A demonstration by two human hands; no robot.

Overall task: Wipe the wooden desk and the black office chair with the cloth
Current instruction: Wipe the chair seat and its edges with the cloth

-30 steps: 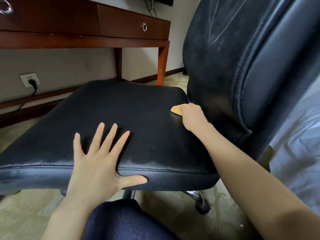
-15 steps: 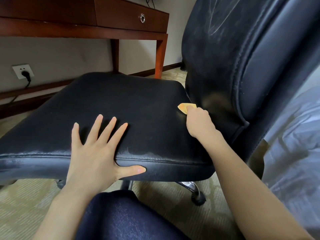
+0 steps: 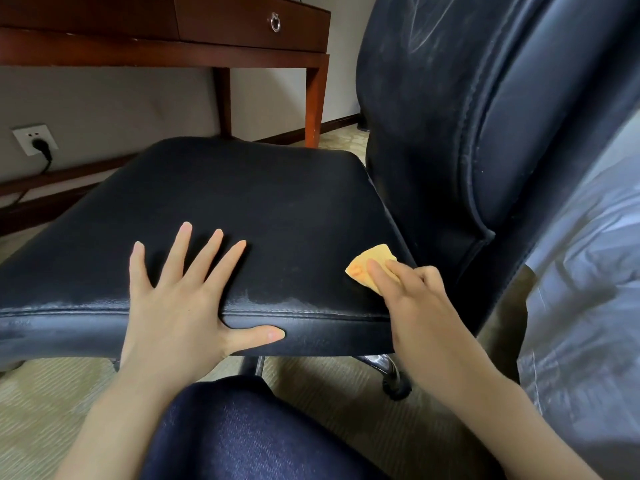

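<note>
The black office chair's seat (image 3: 259, 209) fills the middle of the view, and its backrest (image 3: 433, 116) rises at the right. A small orange cloth (image 3: 365, 263) lies on the seat's near right corner, close to the backrest seam. My right hand (image 3: 415, 299) holds the cloth against the seat with bent fingers over its near half. My left hand (image 3: 173, 306) rests flat on the seat's front edge, fingers spread and thumb along the front seam. The wooden desk (image 3: 138, 46) stands behind the chair at the top left.
A drawer with a ring pull (image 3: 275, 22) faces me on the desk. A wall socket with a black plug (image 3: 36, 142) sits low at the left. Grey bedding (image 3: 588, 271) lies at the right. My knee in dark trousers (image 3: 242, 427) is below the seat, and a chair castor (image 3: 394, 386) stands on the carpet.
My right hand has dragged the cloth along the backrest seam from the seat's rear toward the near right corner. The left hand has stayed put.
</note>
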